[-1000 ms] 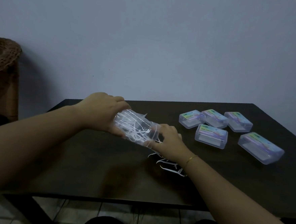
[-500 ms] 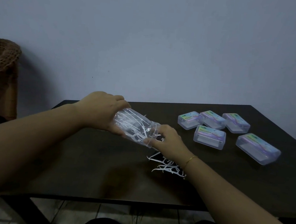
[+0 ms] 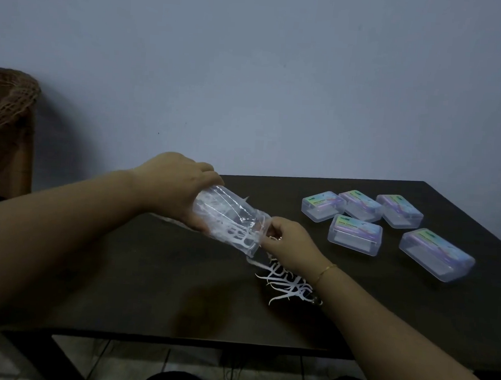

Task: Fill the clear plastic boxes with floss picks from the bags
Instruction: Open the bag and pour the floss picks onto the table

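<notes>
The transparent crinkled plastic bag (image 3: 229,218) is showing white streaks from the floss picks inside it. The loose white plastic floss picks (image 3: 287,283) are standing out against the dark brown wooden table (image 3: 147,286). The five clear rectangular plastic boxes (image 3: 355,234) are displaying purple, green and blue labels. The thin gold bracelet (image 3: 325,272) is glinting yellow. The brown woven wicker basket (image 3: 7,113) is showing a mesh pattern before the plain pale blue-grey wall (image 3: 251,71).

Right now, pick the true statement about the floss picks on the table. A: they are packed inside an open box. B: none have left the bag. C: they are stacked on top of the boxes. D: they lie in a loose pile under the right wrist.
D: the loose floss picks lie scattered on the dark table beneath the right hand, while all five clear boxes sit closed.
</notes>
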